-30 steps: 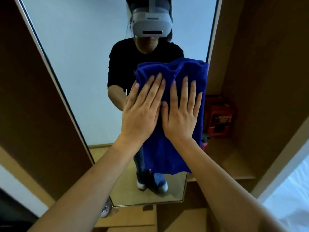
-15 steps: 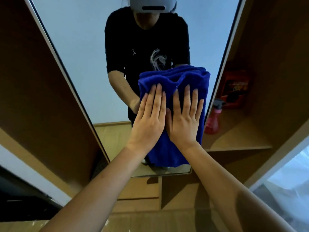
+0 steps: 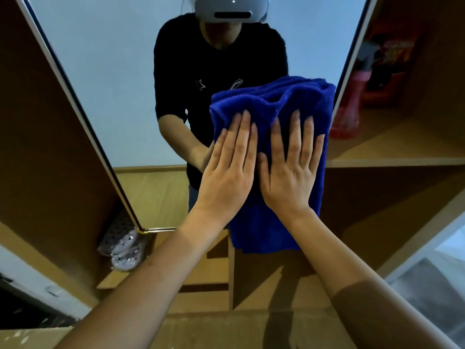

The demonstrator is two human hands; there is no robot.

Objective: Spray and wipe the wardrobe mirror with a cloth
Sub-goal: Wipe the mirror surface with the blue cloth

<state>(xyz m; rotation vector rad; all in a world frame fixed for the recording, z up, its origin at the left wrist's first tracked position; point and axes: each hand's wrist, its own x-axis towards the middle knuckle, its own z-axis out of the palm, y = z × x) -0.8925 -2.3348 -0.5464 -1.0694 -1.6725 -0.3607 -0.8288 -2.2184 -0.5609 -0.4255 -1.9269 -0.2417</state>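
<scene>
- Fingers of both hands lie flat and nearly straight, close together, pressed against the blue cloth.
- Left hand and right hand sit side by side, thumbs almost touching, palms on the cloth.
- Folded cloth is held against the wardrobe mirror, near its right edge, hanging down past the mirror's bottom edge.
- Just right of the mirror, a red spray bottle stands on a wooden shelf.
</scene>
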